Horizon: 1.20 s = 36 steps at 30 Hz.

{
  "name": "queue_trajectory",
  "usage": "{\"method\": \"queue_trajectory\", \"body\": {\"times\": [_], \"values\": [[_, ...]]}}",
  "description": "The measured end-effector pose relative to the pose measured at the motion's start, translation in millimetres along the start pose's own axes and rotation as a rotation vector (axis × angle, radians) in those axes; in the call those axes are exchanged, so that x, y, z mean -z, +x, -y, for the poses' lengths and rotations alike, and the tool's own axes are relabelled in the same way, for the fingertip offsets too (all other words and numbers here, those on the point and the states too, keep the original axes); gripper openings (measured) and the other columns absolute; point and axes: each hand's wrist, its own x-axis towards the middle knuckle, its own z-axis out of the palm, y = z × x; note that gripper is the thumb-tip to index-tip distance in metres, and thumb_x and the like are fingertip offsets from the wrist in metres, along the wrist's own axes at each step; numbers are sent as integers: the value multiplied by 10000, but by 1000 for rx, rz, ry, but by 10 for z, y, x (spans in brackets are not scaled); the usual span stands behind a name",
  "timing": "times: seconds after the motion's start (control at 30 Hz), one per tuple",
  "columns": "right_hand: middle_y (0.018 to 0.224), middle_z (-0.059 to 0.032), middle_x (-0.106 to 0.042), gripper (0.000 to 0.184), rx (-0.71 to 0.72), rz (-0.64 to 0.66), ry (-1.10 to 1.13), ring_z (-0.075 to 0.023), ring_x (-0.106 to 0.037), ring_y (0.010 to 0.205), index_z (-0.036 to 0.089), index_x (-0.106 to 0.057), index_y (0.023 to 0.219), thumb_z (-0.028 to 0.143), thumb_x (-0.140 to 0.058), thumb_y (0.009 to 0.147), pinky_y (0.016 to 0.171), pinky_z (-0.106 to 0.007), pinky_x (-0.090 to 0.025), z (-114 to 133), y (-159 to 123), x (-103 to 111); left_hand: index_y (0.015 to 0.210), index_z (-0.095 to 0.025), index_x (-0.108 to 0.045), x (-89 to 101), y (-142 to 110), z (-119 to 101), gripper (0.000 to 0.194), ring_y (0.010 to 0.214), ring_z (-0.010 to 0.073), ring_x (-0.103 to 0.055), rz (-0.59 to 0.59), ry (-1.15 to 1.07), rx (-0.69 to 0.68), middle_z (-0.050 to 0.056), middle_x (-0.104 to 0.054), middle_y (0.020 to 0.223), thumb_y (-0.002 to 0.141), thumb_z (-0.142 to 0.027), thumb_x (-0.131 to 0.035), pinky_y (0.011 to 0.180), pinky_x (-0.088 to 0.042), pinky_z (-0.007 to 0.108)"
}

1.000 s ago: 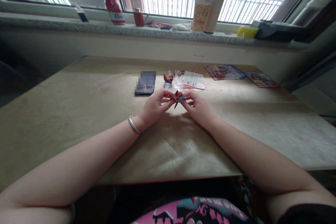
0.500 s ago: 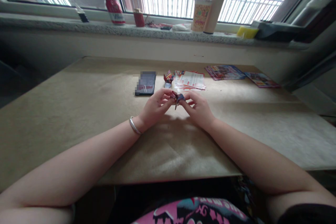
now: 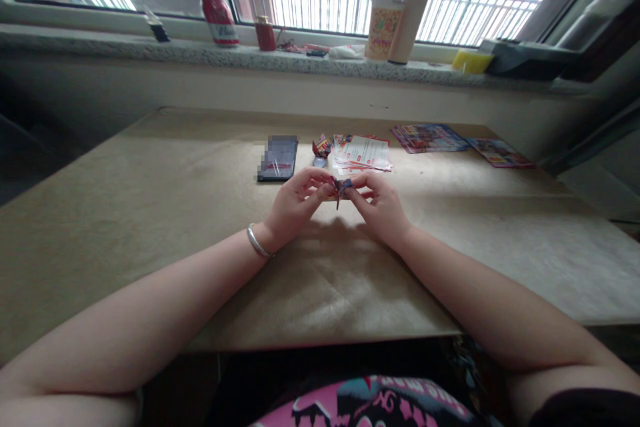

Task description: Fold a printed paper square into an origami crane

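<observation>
Between my two hands is a small, colourful folded paper piece (image 3: 339, 193), printed in dark red and blue, with a narrow point hanging downward. My left hand (image 3: 296, 203) pinches its left side between thumb and fingers. Its right side sits in the fingertips of my right hand (image 3: 384, 207). Both hands hover just over the table, and part of the paper is hidden by the fingers. Just beyond them stands another folded printed paper piece (image 3: 321, 146), with a small silvery round object (image 3: 320, 163) at its base.
Left of the hands lies a dark phone-like slab (image 3: 281, 159). White printed cards (image 3: 367, 152) are piled beyond my right hand. Colourful cards (image 3: 433, 137) lie farther right on the table (image 3: 150, 213). A can (image 3: 220, 21) and a patterned cup (image 3: 384, 28) stand on the windowsill.
The paper has turned slightly in my fingers, and its hanging point looks narrower. My right fingertips have shifted a little on its blue part. Everything else stays in place.
</observation>
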Motion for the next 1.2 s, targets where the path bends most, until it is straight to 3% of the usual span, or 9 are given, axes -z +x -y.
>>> {"method": "queue_trajectory", "body": {"times": [0.17, 0.5, 0.73, 1.2], "values": [[829, -7, -644, 88, 26, -3, -57, -133, -618, 767, 225, -634, 826, 312, -626, 833, 618, -245, -517, 12, -5, -3, 879, -171, -636, -3, -6, -15, 196, 818, 136, -655, -32, 104, -32, 24, -641, 875, 832, -358, -673, 774, -589, 286], [823, -2, -664, 86, 32, -1, -33, -127, -633, 759, 224, -645, 863, 304, -621, 843, 602, -235, -510, 25, -17, -19, 904, -162, -564, -16, -2, -7, 257, 747, 127, -679, 41, -7, 62, 10, -632, 828, 846, -395, -655, 704, -595, 263], [802, 3, -634, 77, 23, 18, -33, -121, -610, 734, 217, -613, 812, 292, -630, 813, 600, -233, -514, 0, -26, -30, 861, -168, -629, 16, 8, -15, 185, 825, 122, -612, 79, 197, -39, 25, -616, 879, 849, -352, -650, 772, -573, 266], [811, 1, -655, 128, 13, 55, 23, -130, -638, 748, 220, -620, 837, 347, -633, 829, 619, -252, -526, -37, -31, -49, 891, -181, -624, -14, -3, -51, 105, 798, 116, -624, 45, 262, -101, 11, -624, 874, 862, -277, -593, 739, -562, 259]]}}
